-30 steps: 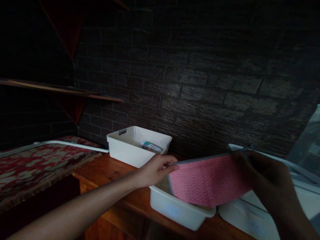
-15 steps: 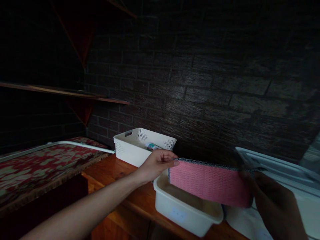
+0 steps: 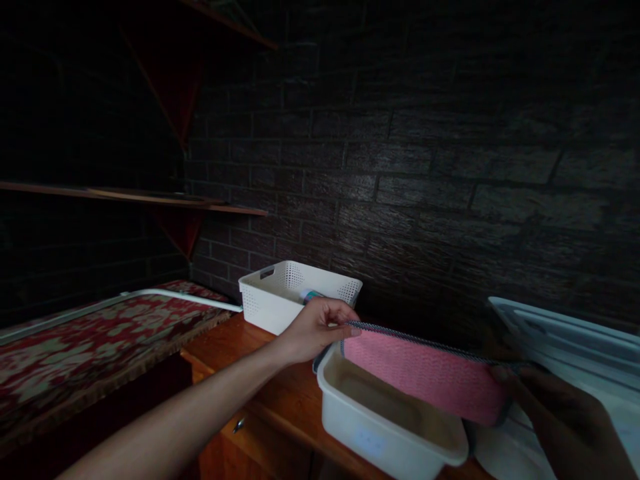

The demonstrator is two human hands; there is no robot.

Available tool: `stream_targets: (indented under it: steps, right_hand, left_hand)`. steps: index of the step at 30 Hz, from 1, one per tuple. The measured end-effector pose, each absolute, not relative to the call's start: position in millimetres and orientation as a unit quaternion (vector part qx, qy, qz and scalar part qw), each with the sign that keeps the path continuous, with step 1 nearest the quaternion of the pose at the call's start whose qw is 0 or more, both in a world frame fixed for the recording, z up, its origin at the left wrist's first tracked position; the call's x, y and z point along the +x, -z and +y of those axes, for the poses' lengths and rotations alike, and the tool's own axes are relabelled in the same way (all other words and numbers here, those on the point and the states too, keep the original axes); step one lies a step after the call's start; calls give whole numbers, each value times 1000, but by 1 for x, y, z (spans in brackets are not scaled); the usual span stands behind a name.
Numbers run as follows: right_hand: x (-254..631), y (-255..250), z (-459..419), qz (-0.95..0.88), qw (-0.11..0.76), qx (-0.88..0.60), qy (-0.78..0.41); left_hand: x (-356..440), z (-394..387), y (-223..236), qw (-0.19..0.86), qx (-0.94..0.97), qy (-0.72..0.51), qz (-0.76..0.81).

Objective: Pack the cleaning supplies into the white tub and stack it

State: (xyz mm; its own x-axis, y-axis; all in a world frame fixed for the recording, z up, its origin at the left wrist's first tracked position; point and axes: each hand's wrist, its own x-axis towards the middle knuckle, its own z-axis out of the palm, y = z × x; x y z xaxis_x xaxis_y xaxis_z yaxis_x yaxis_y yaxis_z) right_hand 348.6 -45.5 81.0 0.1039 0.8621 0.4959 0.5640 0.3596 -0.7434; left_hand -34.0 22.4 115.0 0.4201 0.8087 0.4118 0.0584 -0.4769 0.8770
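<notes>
A pink woven cloth [image 3: 425, 373] with a dark checked border hangs stretched between my two hands. My left hand [image 3: 315, 328] pinches its left top corner. My right hand [image 3: 560, 413], in shadow at the lower right, grips the right end. The cloth hangs over and partly into a plain white plastic tub [image 3: 385, 433] on the wooden counter [image 3: 280, 393].
A perforated white basket [image 3: 295, 297] with a small bottle [image 3: 311, 296] inside stands behind my left hand, by the dark brick wall. A red patterned padded surface [image 3: 100, 337] lies to the left. A white lidded appliance [image 3: 570, 340] sits at the right. Wooden shelves hang upper left.
The cloth has come down from a tilted, raised spread to hang lower over the tub. My right hand dropped lower. The view shifted left.
</notes>
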Motion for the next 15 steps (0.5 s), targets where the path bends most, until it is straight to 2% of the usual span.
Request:
stream_targets:
  steps: [3,5,10,15]
  right_hand:
    - [349,-84,-44,-689,479,-525,-145]
    - [347,-85,-45,-703,469,-517,-137]
    - [343,-78,-46,-685,440,-546,-196]
    - [330,-82,-47,-669,438,-552,-238]
  left_hand:
    - [-41,28,-119,303,775,-456,315]
    - [-45,32,-120,263,790,-451,321]
    - [-49,38,-119,354,762,-422,342]
    - [-54,35,-124,450,769,-306,335]
